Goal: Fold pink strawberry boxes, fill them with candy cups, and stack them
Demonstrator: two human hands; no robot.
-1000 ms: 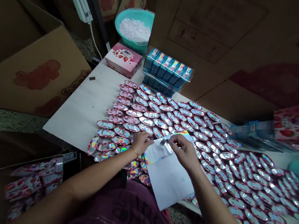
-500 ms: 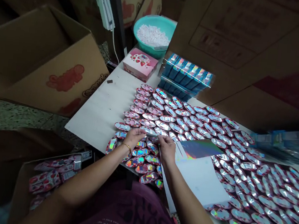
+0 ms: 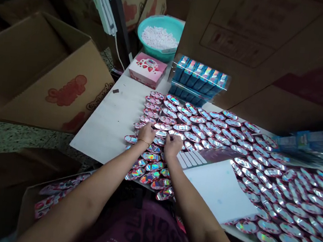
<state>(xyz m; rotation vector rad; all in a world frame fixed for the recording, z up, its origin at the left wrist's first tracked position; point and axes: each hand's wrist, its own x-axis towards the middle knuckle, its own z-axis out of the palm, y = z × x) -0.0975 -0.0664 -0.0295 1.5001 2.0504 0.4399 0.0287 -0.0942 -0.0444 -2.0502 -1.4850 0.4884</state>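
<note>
Two bare hands meet over the shiny oval foil pieces (image 3: 178, 127), which are laid in overlapping rows on a white table (image 3: 105, 126), just left of a white sheet (image 3: 218, 185) lying on top of the rows. The left hand (image 3: 148, 129), a thin gold bracelet (image 3: 143, 141) at its wrist, rests with fingers bent down onto the pieces. The right hand (image 3: 173, 143) sits beside it, nearer the sheet, knuckles up and fingertips tucked under. Whether either hand pinches a piece or only presses on it cannot be made out.

The sheet's far edge carries a shiny band cut into narrow strips (image 3: 190, 158), just right of the right hand. Beyond the sheet, at the table's far end, a pink strawberry-printed box (image 3: 146, 69) and a clear case of blue packs (image 3: 197, 82) stand side by side, with a teal bowl (image 3: 157, 53) of white pellets behind them. Well left of the sheet, off the table, sits an open cardboard box (image 3: 47, 73). Nearer the person on that side, a carton (image 3: 28, 199) holds pink packs (image 3: 53, 198).
</note>
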